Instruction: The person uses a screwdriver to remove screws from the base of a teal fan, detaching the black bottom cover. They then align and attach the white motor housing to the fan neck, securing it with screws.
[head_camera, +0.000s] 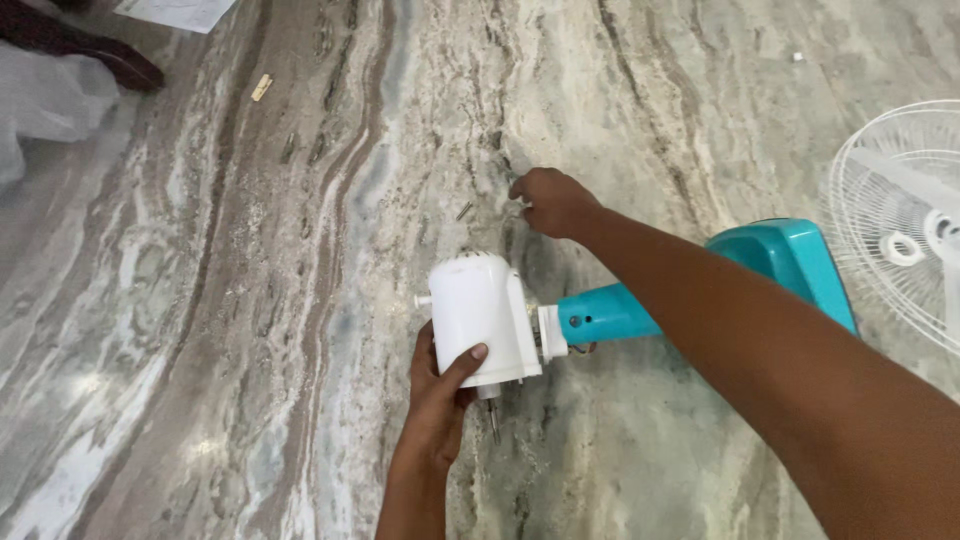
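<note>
A white fan motor housing (478, 315) lies on the marble floor, joined to a teal stand neck (605, 313) and teal base (790, 262). My left hand (440, 385) grips the housing from below, thumb over its rear edge. A thin metal shaft (494, 420) sticks out beneath the housing. My right hand (553, 203) reaches across to the floor beyond the housing, fingers pinched at small screws (520, 205); what it holds is too small to tell. Another screw (464, 211) lies just to its left.
A white fan grille (895, 225) lies at the right edge. A white plastic bag (45, 100), dark cloth (90, 48) and a sheet of paper (180, 12) sit at the top left. A small tan scrap (261, 87) lies on the marble floor (250, 300).
</note>
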